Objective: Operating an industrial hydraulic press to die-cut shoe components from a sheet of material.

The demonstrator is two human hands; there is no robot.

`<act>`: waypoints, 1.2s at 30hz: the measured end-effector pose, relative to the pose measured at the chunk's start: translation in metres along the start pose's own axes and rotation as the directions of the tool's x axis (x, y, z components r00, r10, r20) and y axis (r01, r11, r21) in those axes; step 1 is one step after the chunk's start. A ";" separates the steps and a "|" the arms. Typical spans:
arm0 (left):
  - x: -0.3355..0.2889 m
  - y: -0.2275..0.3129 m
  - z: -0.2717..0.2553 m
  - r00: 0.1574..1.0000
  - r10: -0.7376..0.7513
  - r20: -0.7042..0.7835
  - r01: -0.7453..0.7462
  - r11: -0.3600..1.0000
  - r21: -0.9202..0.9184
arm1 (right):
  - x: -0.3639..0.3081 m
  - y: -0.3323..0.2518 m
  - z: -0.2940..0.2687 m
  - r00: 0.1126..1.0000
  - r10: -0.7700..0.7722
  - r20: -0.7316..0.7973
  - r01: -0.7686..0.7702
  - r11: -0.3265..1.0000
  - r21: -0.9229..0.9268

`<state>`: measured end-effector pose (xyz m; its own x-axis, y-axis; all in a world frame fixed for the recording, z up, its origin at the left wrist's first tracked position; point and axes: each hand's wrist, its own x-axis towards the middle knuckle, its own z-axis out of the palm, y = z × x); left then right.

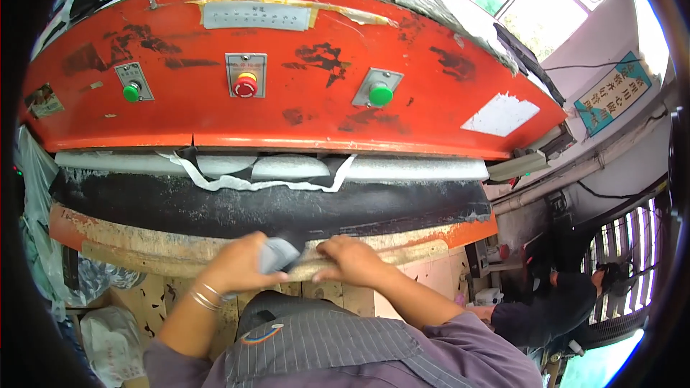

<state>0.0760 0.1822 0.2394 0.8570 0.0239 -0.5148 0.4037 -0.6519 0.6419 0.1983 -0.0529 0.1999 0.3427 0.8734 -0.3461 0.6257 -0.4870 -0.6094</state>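
Grey material (279, 253), perhaps a folded piece, is grasped by the left hand (237, 262) at the press bed's (144, 248) front edge; the right hand (352, 259) is laid flat, released. Fingers should be kept outside the press.

left hand (241, 262) and right hand (352, 259) side by side at press bed (144, 248) front edge, fabric piece (277, 253) apparently between them; button panel (287, 79) above.
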 end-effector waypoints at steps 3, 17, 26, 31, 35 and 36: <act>0.000 0.015 0.055 0.994 0.110 0.009 -0.110 0.994 0.024 | -0.027 -0.002 0.047 0.975 -0.084 -0.207 0.029 0.966 -0.258; 0.002 0.007 0.091 0.999 0.052 -0.010 -0.051 0.996 0.073 | -0.027 0.017 0.031 0.979 0.060 0.197 -0.045 0.996 -0.078; 0.080 -0.018 0.111 0.984 0.169 -0.055 -0.077 0.127 -0.989 | 0.106 0.114 -0.051 0.689 0.631 -0.358 -0.640 0.761 0.110; 0.135 0.001 0.126 0.998 0.016 -0.053 -0.047 -0.249 -0.967 | 0.100 0.181 -0.026 0.758 0.551 -0.349 -0.420 0.822 0.384; 0.155 0.013 0.122 0.995 -0.078 -0.059 -0.075 -0.227 -0.971 | 0.052 0.187 -0.017 0.849 0.443 -0.288 -0.054 0.616 0.786; 0.160 0.016 0.122 0.992 -0.107 -0.069 -0.090 -0.203 -0.975 | 0.044 0.177 -0.017 0.852 0.439 -0.285 -0.053 0.614 0.788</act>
<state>0.1802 0.0832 0.0983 0.8293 0.1457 -0.5395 0.1533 0.8691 0.4703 0.3363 -0.0999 0.0893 0.7669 0.5320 -0.3589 -0.1860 -0.3510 -0.9177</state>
